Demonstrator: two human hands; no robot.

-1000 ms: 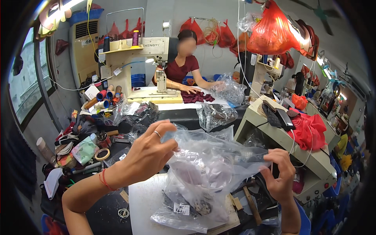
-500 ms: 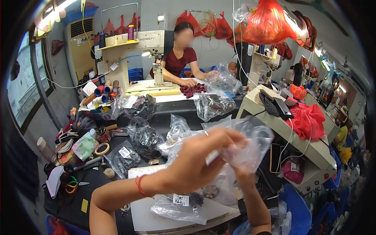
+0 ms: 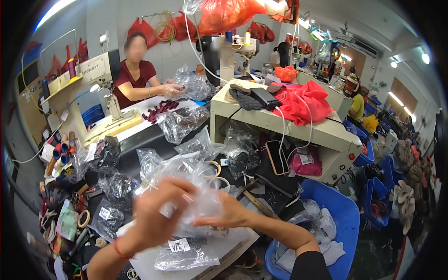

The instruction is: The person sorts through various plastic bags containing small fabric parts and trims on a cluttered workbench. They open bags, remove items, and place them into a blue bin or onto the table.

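A clear plastic bag (image 3: 204, 205) is between my hands, above the white board (image 3: 144, 261) on the dark table. My left hand (image 3: 161, 210), with a red string at the wrist, pinches the bag from the left; its fingers are blurred. On the other side my right hand (image 3: 229, 212) holds the bag between thumb and fingers. What the bag contains, if anything, I cannot make out. Below them a labelled clear bag (image 3: 186, 254) lies on the board. More clear plastic (image 3: 170, 170) is heaped just behind my hands.
A blue bin (image 3: 345, 219) with plastic and white pieces stands at my right. Across the table a co-worker (image 3: 135, 77) handles a clear bag (image 3: 193, 84) beside a sewing machine (image 3: 114, 112). A phone (image 3: 277, 157) lies under a cream machine table (image 3: 280, 116). Tape rolls (image 3: 84, 218) are at left.
The view has swung to the right. My right hand, partly behind the bag before, now shows beside it. The co-worker's hand has gone from the dark red strips to the clear bag.
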